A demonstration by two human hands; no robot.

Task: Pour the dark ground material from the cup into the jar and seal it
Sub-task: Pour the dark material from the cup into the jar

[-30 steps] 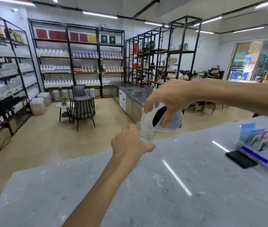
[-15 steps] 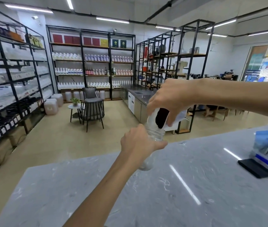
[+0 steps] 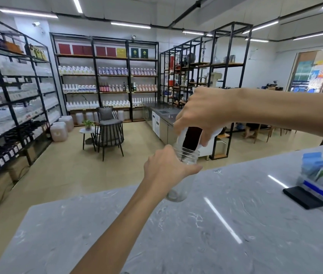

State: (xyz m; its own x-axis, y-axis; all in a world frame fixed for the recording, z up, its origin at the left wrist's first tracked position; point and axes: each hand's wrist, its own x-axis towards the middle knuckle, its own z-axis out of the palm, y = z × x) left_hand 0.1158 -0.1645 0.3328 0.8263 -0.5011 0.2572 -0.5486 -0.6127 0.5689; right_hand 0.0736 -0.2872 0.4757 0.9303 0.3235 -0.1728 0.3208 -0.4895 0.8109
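Observation:
A clear jar (image 3: 188, 157) stands on the grey marble counter (image 3: 206, 224), its threaded mouth uncovered. My left hand (image 3: 166, 170) wraps around its body and hides most of it. Directly above, my right hand (image 3: 202, 113) grips a white cup (image 3: 213, 133) tipped steeply, mouth down over the jar. Dark ground material (image 3: 191, 138) slides from the cup's lip into the jar mouth. No lid is in sight.
A black flat object (image 3: 304, 197) lies at the counter's right, next to a clear tray of coloured packets (image 3: 322, 175). Beyond the counter's far edge are a shop floor, black shelving racks, a chair (image 3: 109, 133) and a steel cabinet.
The cup has tilted further, from slanted to nearly mouth-down, and the dark material has moved down to the jar mouth. My left hand has kept its hold on the jar.

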